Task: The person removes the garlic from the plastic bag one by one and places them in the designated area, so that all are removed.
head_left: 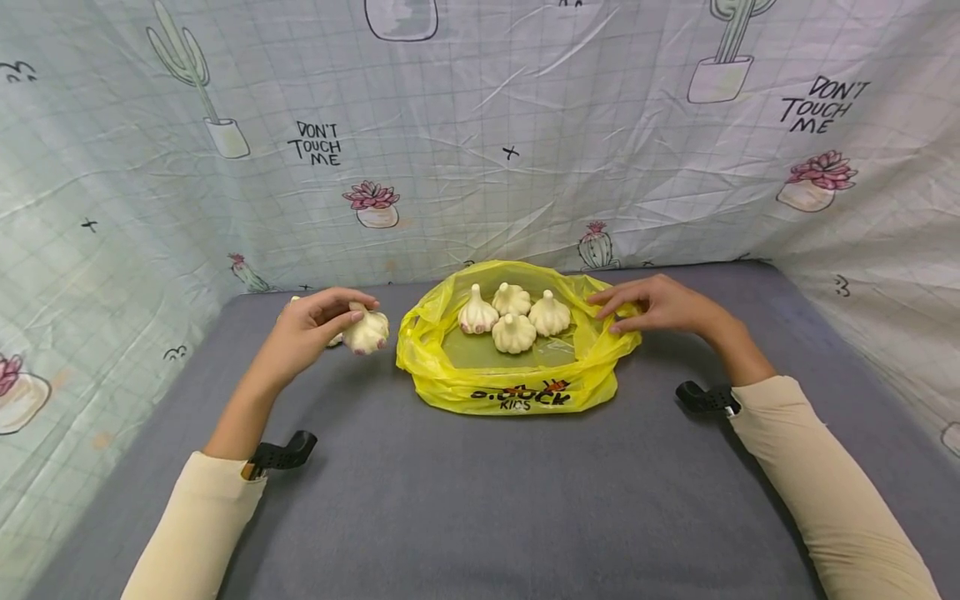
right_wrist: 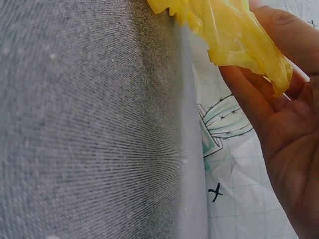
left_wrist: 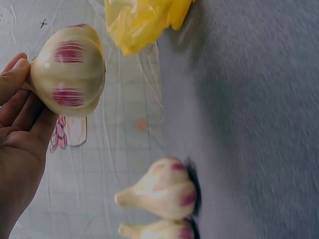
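My left hand pinches a garlic bulb by its stem, raised above the table left of the yellow plastic bag. In the left wrist view this bulb shows pink streaks on its glossy cream surface. The bag's mouth is spread wide, and several garlic bulbs sit inside with stems up. At the bag's right rim, my right hand holds the plastic between thumb and fingers; the right wrist view shows the yellow film passing between them.
Two more garlic bulbs stand on the table by the left hand, one nearer and one partly cut off; the hand mostly hides them in the head view. A patterned curtain hangs behind and beside the grey table.
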`<state>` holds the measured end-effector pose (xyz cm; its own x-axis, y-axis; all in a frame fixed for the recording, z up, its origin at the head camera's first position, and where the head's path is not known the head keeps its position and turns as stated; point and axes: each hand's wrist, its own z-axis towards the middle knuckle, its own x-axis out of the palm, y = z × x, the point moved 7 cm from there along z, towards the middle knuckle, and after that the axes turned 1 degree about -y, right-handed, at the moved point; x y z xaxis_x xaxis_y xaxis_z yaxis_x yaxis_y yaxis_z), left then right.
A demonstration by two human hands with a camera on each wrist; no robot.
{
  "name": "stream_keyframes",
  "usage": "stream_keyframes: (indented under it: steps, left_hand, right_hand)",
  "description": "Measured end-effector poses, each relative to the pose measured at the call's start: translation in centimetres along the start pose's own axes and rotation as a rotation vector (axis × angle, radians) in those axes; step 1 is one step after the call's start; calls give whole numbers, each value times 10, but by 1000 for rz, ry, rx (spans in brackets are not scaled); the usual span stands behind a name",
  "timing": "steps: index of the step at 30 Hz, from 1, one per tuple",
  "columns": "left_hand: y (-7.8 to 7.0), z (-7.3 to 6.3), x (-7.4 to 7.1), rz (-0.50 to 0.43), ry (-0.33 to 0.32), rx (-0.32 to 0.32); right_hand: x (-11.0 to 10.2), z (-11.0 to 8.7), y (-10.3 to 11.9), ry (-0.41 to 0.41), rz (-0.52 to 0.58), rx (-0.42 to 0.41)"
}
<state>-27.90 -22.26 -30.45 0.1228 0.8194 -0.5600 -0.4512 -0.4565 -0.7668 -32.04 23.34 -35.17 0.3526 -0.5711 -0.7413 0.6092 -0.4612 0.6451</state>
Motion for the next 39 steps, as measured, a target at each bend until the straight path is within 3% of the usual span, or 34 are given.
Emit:
stream_keyframes:
  steps: [6, 16, 28, 39]
  left_hand:
    - [6, -11, -13, 49, -33, -42]
    - [19, -29, -38, -7, -85, -95]
    - [29, -39, -64, 33, -135, -13]
    - [39, -39, -88, 72, -136, 7]
  right_hand:
    - [1, -2, -1, -7, 2, -2]
    - [3, 1, -1, -1, -16, -13]
    - [4, 0, -2, 1, -20, -12]
    - [4, 1, -3, 4, -34, -4]
